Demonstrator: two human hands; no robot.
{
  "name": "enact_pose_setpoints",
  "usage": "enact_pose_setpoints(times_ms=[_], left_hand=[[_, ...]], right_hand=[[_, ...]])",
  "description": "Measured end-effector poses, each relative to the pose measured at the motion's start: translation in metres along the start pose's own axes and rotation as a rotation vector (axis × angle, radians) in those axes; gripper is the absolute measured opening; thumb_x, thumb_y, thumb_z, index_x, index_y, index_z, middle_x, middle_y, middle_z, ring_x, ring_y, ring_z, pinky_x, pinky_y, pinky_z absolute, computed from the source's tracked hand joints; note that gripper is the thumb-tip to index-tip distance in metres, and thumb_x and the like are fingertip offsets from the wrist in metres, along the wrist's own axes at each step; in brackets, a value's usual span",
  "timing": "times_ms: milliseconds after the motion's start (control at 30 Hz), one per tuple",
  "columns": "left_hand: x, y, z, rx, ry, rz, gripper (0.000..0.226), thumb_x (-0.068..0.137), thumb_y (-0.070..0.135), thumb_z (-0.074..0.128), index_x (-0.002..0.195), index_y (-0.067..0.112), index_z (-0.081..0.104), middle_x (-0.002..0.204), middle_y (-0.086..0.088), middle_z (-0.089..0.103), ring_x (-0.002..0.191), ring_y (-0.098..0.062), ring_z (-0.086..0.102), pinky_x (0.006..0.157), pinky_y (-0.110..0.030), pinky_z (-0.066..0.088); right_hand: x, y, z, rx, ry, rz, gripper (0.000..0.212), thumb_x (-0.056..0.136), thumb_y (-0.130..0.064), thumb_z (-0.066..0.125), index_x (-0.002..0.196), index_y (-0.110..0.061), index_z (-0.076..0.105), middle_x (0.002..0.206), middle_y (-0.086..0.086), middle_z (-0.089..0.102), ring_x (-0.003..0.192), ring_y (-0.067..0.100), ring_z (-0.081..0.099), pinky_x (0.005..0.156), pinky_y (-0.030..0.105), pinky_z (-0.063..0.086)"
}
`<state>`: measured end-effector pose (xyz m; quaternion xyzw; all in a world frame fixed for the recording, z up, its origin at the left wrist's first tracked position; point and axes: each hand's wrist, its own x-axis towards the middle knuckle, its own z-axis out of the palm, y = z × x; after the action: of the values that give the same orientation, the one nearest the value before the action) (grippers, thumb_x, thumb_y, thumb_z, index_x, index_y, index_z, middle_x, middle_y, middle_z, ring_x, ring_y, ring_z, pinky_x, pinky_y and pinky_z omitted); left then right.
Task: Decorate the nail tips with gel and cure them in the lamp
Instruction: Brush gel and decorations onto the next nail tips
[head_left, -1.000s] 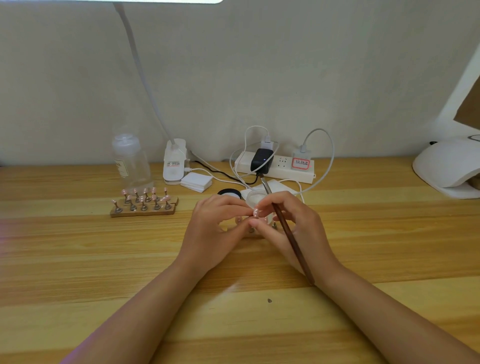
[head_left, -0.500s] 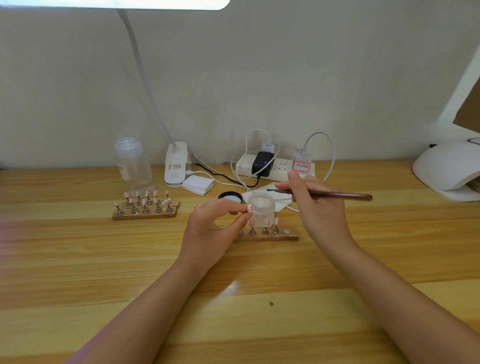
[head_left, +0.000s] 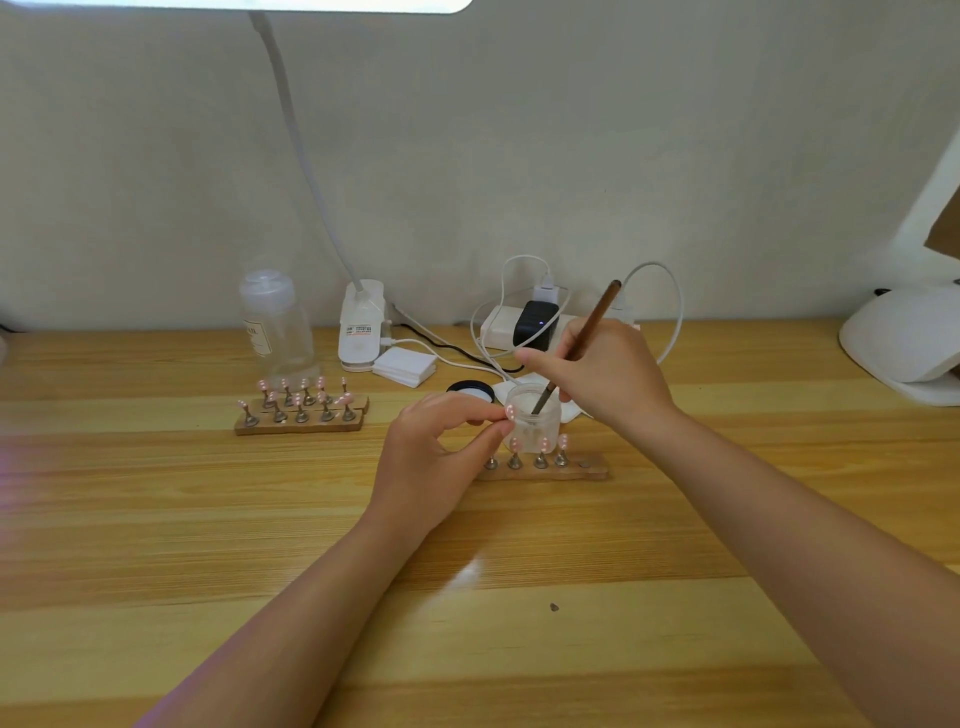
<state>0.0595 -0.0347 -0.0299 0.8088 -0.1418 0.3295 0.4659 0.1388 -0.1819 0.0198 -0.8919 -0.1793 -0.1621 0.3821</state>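
Note:
My right hand (head_left: 608, 376) grips a brown brush (head_left: 582, 345) whose tip dips into a small frosted jar (head_left: 540, 423) at the table's middle. My left hand (head_left: 436, 447) pinches a pink nail tip (head_left: 510, 413) between thumb and forefinger, right beside the jar's left rim. In front of the jar lies a wooden stand (head_left: 550, 470) carrying several pink nail tips on metal pegs. A second wooden stand (head_left: 301, 413) with several nail tips sits to the left. The white curing lamp (head_left: 904, 353) stands at the far right edge.
Behind the jar lie its black lid (head_left: 470, 389) and a white tissue (head_left: 571, 410). A clear bottle (head_left: 275, 327), a desk lamp's clip base (head_left: 361, 327), white pads (head_left: 404, 366) and a power strip (head_left: 501, 330) with chargers and cables line the wall.
My right hand swung the brush from level to steep and dipped its tip into the jar. A second ago both hands worked together on the nail tip.

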Motion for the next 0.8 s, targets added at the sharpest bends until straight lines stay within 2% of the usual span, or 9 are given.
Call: enact_pose_setpoints(times_ms=[67, 133, 200, 300, 467, 567, 667, 800], left_hand=[[0.001, 0.000, 0.000, -0.007, -0.004, 0.009, 0.012, 0.074, 0.004, 0.072, 0.084, 0.011, 0.072, 0.076, 0.009, 0.066, 0.075, -0.011, 0.062, 0.079, -0.046, 0.049], [0.001, 0.000, 0.000, -0.007, -0.005, 0.022, 0.012, 0.074, 0.003, 0.072, 0.084, 0.011, 0.072, 0.075, 0.011, 0.065, 0.074, -0.008, 0.061, 0.077, -0.040, 0.051], [0.001, -0.001, -0.001, 0.000, -0.007, 0.032, 0.012, 0.074, 0.003, 0.072, 0.084, 0.011, 0.072, 0.076, 0.011, 0.065, 0.074, -0.008, 0.061, 0.076, -0.038, 0.051], [0.001, -0.001, -0.001, 0.004, -0.006, 0.028, 0.012, 0.075, 0.003, 0.071, 0.084, 0.011, 0.072, 0.076, 0.010, 0.065, 0.074, -0.010, 0.061, 0.077, -0.036, 0.051], [0.000, 0.000, 0.000, 0.013, -0.009, 0.021, 0.015, 0.074, 0.002, 0.072, 0.085, 0.013, 0.071, 0.076, 0.008, 0.066, 0.074, -0.011, 0.061, 0.076, -0.034, 0.051], [0.000, 0.001, -0.001, 0.019, -0.012, 0.028, 0.020, 0.074, 0.002, 0.072, 0.088, 0.017, 0.069, 0.078, 0.007, 0.066, 0.075, -0.009, 0.061, 0.076, -0.032, 0.051], [0.001, 0.001, -0.001, 0.016, -0.010, 0.027, 0.020, 0.074, 0.002, 0.071, 0.088, 0.016, 0.069, 0.079, 0.003, 0.067, 0.075, -0.013, 0.062, 0.076, -0.035, 0.052], [0.002, 0.002, -0.001, 0.005, -0.014, 0.004, 0.018, 0.075, 0.002, 0.071, 0.087, 0.015, 0.069, 0.079, 0.003, 0.067, 0.077, -0.014, 0.062, 0.077, -0.033, 0.051]], right_hand=[[0.000, 0.000, 0.004, -0.059, -0.026, 0.004, 0.040, 0.079, -0.048, 0.067, 0.054, -0.021, 0.051, 0.052, -0.009, 0.055, 0.060, 0.008, 0.057, 0.054, 0.025, 0.041], [0.000, 0.000, 0.006, -0.112, -0.054, 0.013, 0.041, 0.079, -0.051, 0.065, 0.057, -0.020, 0.051, 0.056, -0.009, 0.054, 0.060, 0.005, 0.054, 0.050, 0.023, 0.034], [0.000, 0.000, 0.007, -0.115, -0.069, 0.017, 0.041, 0.080, -0.051, 0.064, 0.057, -0.020, 0.051, 0.057, -0.009, 0.054, 0.061, 0.005, 0.054, 0.051, 0.023, 0.034], [0.004, 0.000, 0.001, 0.003, -0.025, 0.050, 0.039, 0.080, -0.046, 0.066, 0.052, -0.026, 0.051, 0.051, -0.011, 0.054, 0.058, 0.007, 0.055, 0.056, 0.027, 0.042], [0.009, 0.007, -0.010, 0.172, 0.082, 0.169, 0.040, 0.083, -0.045, 0.065, 0.053, -0.022, 0.050, 0.042, -0.008, 0.055, 0.045, -0.002, 0.051, 0.051, 0.023, 0.035], [0.012, 0.014, -0.013, 0.280, 0.107, 0.262, 0.039, 0.084, -0.038, 0.066, 0.055, -0.019, 0.049, 0.035, -0.009, 0.052, 0.052, 0.003, 0.054, 0.055, 0.024, 0.037], [0.013, 0.018, -0.014, 0.344, 0.125, 0.308, 0.037, 0.084, -0.035, 0.067, 0.056, -0.016, 0.051, 0.038, -0.009, 0.052, 0.062, 0.004, 0.057, 0.057, 0.025, 0.039], [0.009, 0.021, -0.014, 0.373, 0.122, 0.320, 0.038, 0.083, -0.035, 0.067, 0.055, -0.016, 0.050, 0.040, -0.008, 0.054, 0.041, -0.003, 0.050, 0.054, 0.021, 0.035]])
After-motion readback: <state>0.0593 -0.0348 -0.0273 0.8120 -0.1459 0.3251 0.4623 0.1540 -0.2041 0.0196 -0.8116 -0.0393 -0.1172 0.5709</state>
